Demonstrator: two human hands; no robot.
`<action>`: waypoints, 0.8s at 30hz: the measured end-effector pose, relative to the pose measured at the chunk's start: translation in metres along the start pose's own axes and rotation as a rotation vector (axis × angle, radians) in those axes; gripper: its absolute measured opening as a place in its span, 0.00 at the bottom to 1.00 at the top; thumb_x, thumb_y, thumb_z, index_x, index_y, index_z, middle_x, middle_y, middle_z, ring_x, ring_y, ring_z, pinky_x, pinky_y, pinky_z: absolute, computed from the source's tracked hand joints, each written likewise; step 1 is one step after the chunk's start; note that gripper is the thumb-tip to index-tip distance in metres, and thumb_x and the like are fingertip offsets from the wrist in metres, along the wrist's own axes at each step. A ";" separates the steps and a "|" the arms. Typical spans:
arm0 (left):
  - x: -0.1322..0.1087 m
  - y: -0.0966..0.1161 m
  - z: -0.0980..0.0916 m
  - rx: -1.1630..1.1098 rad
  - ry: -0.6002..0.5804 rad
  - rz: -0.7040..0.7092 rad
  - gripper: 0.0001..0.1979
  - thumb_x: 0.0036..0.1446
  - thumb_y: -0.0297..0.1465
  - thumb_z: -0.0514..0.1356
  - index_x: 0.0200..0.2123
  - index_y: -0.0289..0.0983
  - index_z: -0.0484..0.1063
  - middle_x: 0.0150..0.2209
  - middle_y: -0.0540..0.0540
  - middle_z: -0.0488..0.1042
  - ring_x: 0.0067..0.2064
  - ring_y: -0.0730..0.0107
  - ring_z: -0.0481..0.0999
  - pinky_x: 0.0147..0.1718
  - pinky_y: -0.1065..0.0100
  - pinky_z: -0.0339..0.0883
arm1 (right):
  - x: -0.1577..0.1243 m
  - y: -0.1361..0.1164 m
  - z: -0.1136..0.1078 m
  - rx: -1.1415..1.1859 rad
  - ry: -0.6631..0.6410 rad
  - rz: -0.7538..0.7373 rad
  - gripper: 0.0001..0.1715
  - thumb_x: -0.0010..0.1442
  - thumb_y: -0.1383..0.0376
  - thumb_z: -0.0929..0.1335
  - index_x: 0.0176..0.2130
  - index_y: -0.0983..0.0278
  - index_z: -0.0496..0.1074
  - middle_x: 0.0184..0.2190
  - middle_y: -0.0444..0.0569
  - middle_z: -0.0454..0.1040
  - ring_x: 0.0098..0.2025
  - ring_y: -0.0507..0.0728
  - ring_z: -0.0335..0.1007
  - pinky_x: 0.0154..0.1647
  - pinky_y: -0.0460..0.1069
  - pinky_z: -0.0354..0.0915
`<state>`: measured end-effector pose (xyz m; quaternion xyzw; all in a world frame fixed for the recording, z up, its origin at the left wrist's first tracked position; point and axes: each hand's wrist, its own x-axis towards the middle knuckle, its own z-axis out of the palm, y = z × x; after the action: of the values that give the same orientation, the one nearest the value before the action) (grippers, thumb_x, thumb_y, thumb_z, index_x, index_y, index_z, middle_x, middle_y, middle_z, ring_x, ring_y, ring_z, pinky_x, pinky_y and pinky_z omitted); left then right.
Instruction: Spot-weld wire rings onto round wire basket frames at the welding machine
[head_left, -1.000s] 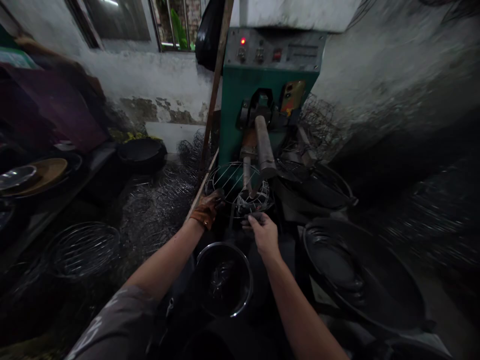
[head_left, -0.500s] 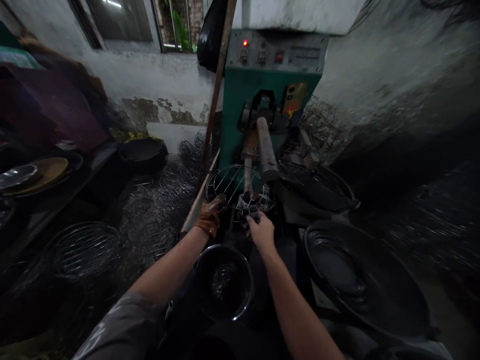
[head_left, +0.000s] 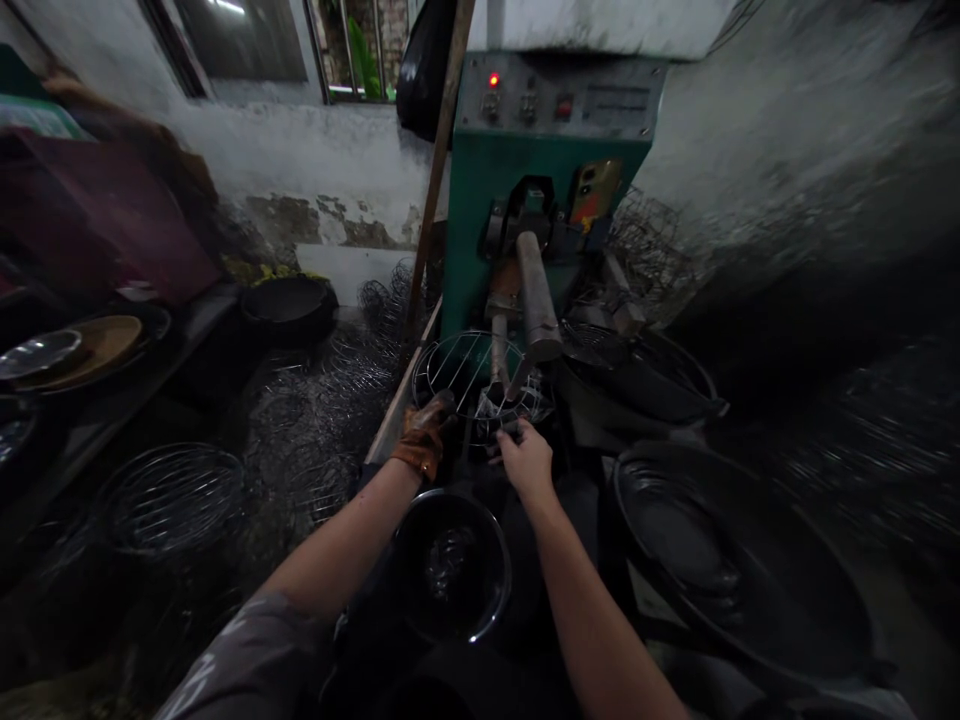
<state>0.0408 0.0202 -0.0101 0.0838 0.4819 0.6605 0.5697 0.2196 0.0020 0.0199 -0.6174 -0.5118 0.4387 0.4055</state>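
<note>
Steadying the round wire-grid basket (head_left: 466,372) at its seven o'clock rim, the brown-gloved left hand (head_left: 424,438) grips while the bare right hand (head_left: 525,458) pinches its five o'clock wires beneath the green machine's grey steel arm (head_left: 537,296), seemingly for welding.

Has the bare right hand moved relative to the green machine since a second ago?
Yes, slightly. The right hand has crept forward toward the green machine, closing on the wire basket under its metal arm. The gloved left hand stays on the basket's rim.

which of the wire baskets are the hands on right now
The wire basket at the green machine, under its metal arm. The gloved left hand and bare right hand grip its near edge; the other basket lies untouched at far left.
</note>
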 end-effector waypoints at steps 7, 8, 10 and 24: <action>0.004 -0.002 0.001 -0.075 0.064 0.000 0.21 0.59 0.32 0.79 0.49 0.43 0.73 0.45 0.43 0.84 0.46 0.60 0.86 0.43 0.61 0.82 | 0.006 0.006 -0.002 0.153 -0.017 -0.040 0.17 0.52 0.50 0.75 0.33 0.56 0.71 0.24 0.41 0.76 0.23 0.60 0.79 0.24 0.54 0.80; 0.001 0.000 0.001 -0.084 0.066 -0.003 0.20 0.59 0.30 0.78 0.49 0.43 0.73 0.45 0.44 0.84 0.45 0.61 0.86 0.42 0.62 0.82 | 0.007 0.006 -0.003 0.156 -0.024 -0.044 0.17 0.52 0.49 0.75 0.33 0.56 0.71 0.24 0.41 0.77 0.23 0.60 0.79 0.24 0.54 0.80; -0.005 0.005 0.003 -0.097 0.058 -0.006 0.19 0.58 0.27 0.76 0.48 0.42 0.73 0.44 0.44 0.84 0.42 0.63 0.85 0.39 0.64 0.80 | 0.010 0.006 -0.005 0.152 -0.030 -0.045 0.17 0.52 0.50 0.76 0.33 0.56 0.72 0.24 0.41 0.77 0.23 0.61 0.80 0.24 0.54 0.80; -0.017 0.013 0.019 -0.096 -0.063 -0.012 0.25 0.48 0.33 0.84 0.47 0.43 0.80 0.30 0.50 0.79 0.37 0.62 0.84 0.38 0.66 0.79 | 0.021 0.001 -0.011 0.074 0.012 -0.068 0.14 0.53 0.51 0.76 0.31 0.56 0.74 0.23 0.46 0.80 0.25 0.65 0.83 0.27 0.56 0.82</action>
<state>0.0498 0.0176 0.0167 0.0742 0.4321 0.6763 0.5920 0.2320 0.0222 0.0189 -0.5869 -0.5136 0.4395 0.4457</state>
